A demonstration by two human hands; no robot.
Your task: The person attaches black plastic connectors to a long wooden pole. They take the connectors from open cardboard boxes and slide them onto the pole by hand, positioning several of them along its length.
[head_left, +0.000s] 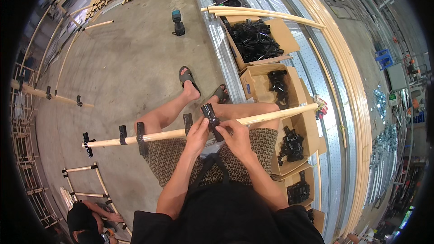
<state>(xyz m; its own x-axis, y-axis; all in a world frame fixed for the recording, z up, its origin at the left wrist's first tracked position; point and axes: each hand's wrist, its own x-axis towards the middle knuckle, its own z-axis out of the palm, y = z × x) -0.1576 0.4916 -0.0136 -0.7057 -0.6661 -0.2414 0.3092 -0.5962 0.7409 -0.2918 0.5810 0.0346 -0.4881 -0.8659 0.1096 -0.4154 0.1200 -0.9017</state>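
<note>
A long beige pipe [266,116] lies across my thighs, slanting up to the right. Over it, both hands grip a black pipe connector [209,111], tilted with its upper end leaning left. My left hand [197,134] pinches its left side, and my right hand [235,138] has fingers closed on its right, lower part. Whether this connector wraps round the pipe or only rests before it, I cannot tell. Further left, several black connectors sit on the pipe, among them one near my hands [188,123], one by my knee [140,138] and one at the pipe's left end [87,145].
To my right, cardboard boxes [246,81] of black connectors stand beside metal profiles [221,49] and long beige pipes [348,86]. A teal-and-black cordless driver [177,22] stands on the floor ahead. At lower left, another person [86,221] works by a pipe frame [101,181].
</note>
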